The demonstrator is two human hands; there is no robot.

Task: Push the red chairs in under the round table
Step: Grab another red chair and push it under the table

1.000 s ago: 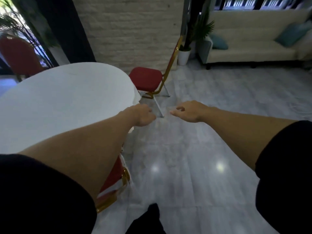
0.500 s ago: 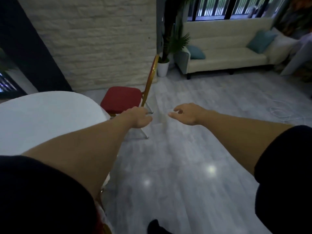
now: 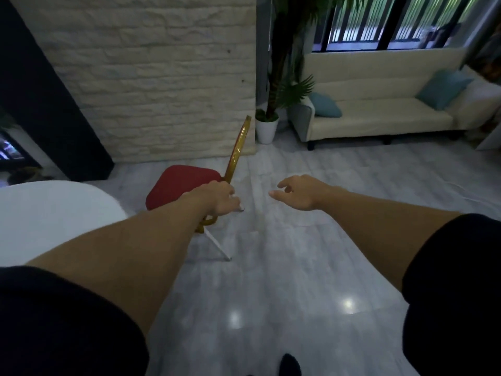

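A red chair (image 3: pixel 179 183) with a gold frame stands on the floor beside the round white table (image 3: pixel 54 215), its seat facing the table and its thin gold back (image 3: pixel 240 142) seen edge-on. My left hand (image 3: pixel 219 198) reaches out in front of the seat's near corner, fingers curled loosely, holding nothing. My right hand (image 3: pixel 298 191) hovers over the floor to the right of the chair, fingers apart and empty. Only the right part of the table shows at the left edge.
A pale brick wall (image 3: pixel 151 77) rises behind the chair. A potted plant (image 3: pixel 267 126) stands at its corner, with a cream sofa (image 3: pixel 379 104) and blue cushions beyond. Glossy grey floor (image 3: pixel 271 280) spreads ahead and to the right.
The view has swung right and closer to the chair; the table has slid to the left edge. The other red chairs have left the view. Both hands stay stretched forward.
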